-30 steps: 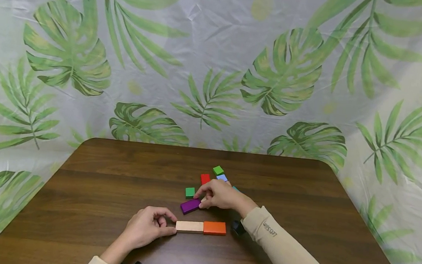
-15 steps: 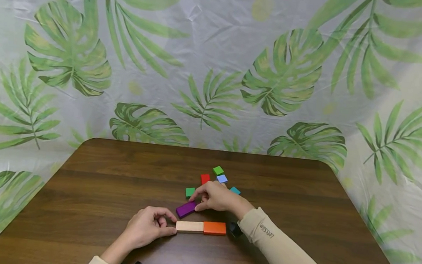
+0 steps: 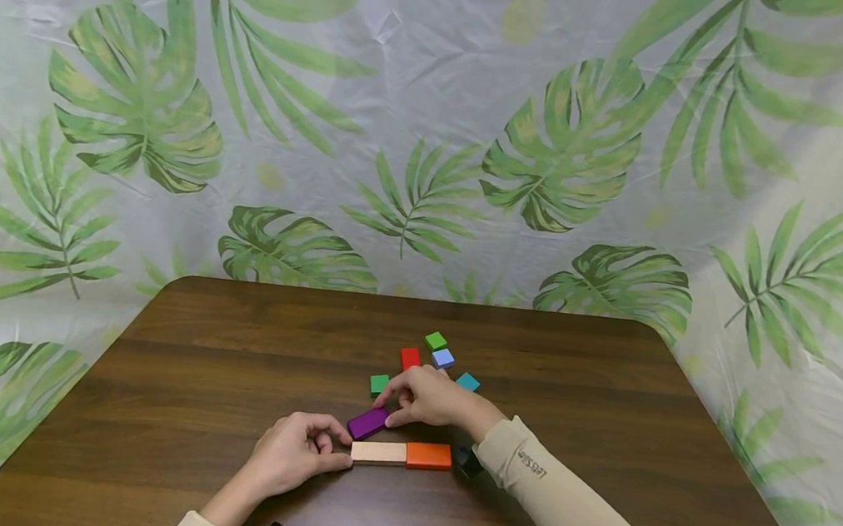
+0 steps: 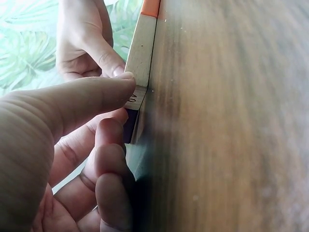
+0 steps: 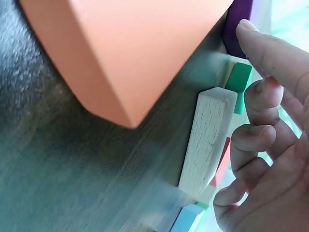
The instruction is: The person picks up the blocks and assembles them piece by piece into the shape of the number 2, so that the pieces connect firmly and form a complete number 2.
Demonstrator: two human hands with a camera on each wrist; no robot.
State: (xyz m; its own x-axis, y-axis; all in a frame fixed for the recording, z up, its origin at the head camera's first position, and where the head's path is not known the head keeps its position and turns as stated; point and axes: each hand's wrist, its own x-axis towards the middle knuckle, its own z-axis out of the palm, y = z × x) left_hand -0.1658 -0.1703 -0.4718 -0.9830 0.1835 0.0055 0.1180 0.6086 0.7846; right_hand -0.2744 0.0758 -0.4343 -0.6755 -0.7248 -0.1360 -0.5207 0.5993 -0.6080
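Observation:
A plain wooden block [image 3: 378,453] lies end to end with an orange block [image 3: 429,457] on the table. My left hand [image 3: 293,454] has its thumb and index finger at the wooden block's left end; in the left wrist view the thumb [image 4: 113,89] overlaps that end, beside a small dark marking. Just behind the row, my right hand [image 3: 434,399] pinches the right end of a purple block [image 3: 366,423] between thumb and index finger. This purple block lies slanted, its left end close to my left fingertips. The right hand's other fingers are curled in the right wrist view.
Beyond the right hand lie a green block [image 3: 379,385], a red block [image 3: 410,358], a light green block [image 3: 435,341], a blue block [image 3: 442,358] and a teal block [image 3: 467,381]. Another plain wooden block [image 5: 207,140], mostly hidden in the head view, lies under the right hand.
My right hand has drawn the purple block left and nearer, toward the wooden block's left end. The teal block shows more now. The left hand and the row have stayed still.

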